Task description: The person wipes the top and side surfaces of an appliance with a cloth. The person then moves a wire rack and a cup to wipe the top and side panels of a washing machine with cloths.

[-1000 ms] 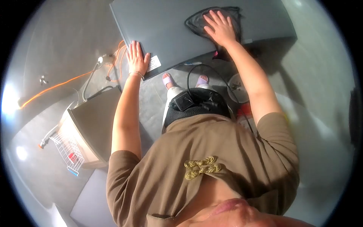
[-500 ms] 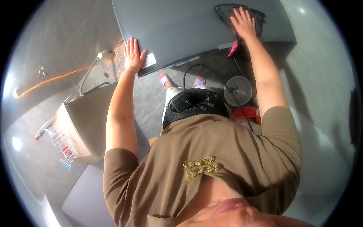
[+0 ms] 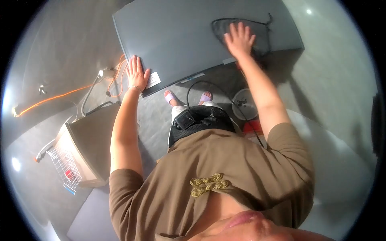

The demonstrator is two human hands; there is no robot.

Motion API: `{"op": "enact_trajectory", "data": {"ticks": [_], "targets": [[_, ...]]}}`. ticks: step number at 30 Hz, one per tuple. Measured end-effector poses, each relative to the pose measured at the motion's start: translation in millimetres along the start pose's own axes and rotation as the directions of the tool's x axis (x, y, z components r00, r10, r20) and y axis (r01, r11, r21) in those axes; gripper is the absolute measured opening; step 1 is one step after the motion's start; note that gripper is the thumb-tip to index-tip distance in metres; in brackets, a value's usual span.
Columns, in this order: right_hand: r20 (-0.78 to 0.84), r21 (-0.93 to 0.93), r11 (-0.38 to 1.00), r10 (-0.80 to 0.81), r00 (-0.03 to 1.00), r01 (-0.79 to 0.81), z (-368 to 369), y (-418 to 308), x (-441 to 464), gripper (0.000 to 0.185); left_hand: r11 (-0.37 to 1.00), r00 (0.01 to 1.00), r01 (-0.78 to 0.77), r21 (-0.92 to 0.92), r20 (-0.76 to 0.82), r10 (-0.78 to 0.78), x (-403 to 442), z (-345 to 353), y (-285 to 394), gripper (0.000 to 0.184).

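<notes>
Top-down view: a broad grey cabinet [image 3: 173,44], smooth, matte, straight-edged; L hand [image 3: 137,75] lies palm-down at the cabinet's near L corner, just beside a white label [image 3: 153,79]; its fingers are straight, slightly parted, w/ hold of nothing, prob. there for balance or to steady the cabinet; R hand [image 3: 240,41] rests on the cabinet's R half, fingers fanned wide, laid over a dark cloth [image 3: 220,30]; they look to be pressing, not pinching, prob. to hold it flat vs. the surface; can't tell if a fold is tucked under the palm; cloth seems thin, sheer, mesh-like, approx. triangular, w/ a thicker black edge; nr the cabinet's front edge, toward its R end, a round pale bucket [image 3: 246,111]; off the cabinet's L side, a thin orange cord [image 3: 56,95], plus a boxy unit [image 3: 92,134] w/ a white wire basket [image 3: 64,168].
</notes>
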State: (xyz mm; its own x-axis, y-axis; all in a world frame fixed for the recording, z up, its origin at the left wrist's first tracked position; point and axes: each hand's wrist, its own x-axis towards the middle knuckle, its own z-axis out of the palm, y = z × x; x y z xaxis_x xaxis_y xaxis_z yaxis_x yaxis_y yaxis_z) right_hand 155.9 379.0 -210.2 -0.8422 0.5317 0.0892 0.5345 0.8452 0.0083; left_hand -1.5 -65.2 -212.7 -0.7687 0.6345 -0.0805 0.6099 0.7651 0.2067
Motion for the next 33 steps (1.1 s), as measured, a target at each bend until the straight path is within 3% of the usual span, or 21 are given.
{"op": "enact_trajectory", "data": {"ticks": [6, 11, 13, 16, 26, 30, 33], "targets": [[0.065, 0.145, 0.956, -0.265, 0.962, 0.254, -32, -81, -46, 0.062, 1.0, 1.0, -0.02, 0.015, 0.001, 0.02, -4, -3, -3, 0.079], [0.001, 0.407, 0.762, -0.552, 0.834, 0.504, -50, -127, -88, 0.061, 1.0, 1.0, -0.013, 0.0, 0.029, 0.013, -4, -12, -2, 0.08], [-0.014, 0.415, 0.707, -0.624, 0.781, 0.572, -109, -97, -82, 0.057, 1.0, 0.994, 0.02, 0.007, 0.103, -0.02, -5, -49, 28, 0.079], [0.018, 0.459, 0.666, -0.668, 0.744, 0.588, -119, -69, -74, 0.053, 1.0, 0.99, 0.025, 0.016, 0.14, -0.027, -6, -54, 30, 0.079], [0.125, 0.185, 0.847, -0.524, 0.843, 0.499, -127, 44, -49, 0.055, 0.999, 0.991, 0.039, 0.026, 0.123, -0.042, -8, -66, 39, 0.078], [0.116, 0.085, 0.93, -0.367, 0.923, 0.359, -119, 101, -28, 0.056, 1.0, 0.998, 0.002, -0.017, 0.059, -0.001, -10, -60, 36, 0.079], [0.107, 0.063, 0.966, -0.258, 0.96, 0.252, -121, 161, -7, 0.056, 1.0, 0.994, 0.015, 0.003, 0.111, -0.015, -7, -78, 53, 0.078]]}}
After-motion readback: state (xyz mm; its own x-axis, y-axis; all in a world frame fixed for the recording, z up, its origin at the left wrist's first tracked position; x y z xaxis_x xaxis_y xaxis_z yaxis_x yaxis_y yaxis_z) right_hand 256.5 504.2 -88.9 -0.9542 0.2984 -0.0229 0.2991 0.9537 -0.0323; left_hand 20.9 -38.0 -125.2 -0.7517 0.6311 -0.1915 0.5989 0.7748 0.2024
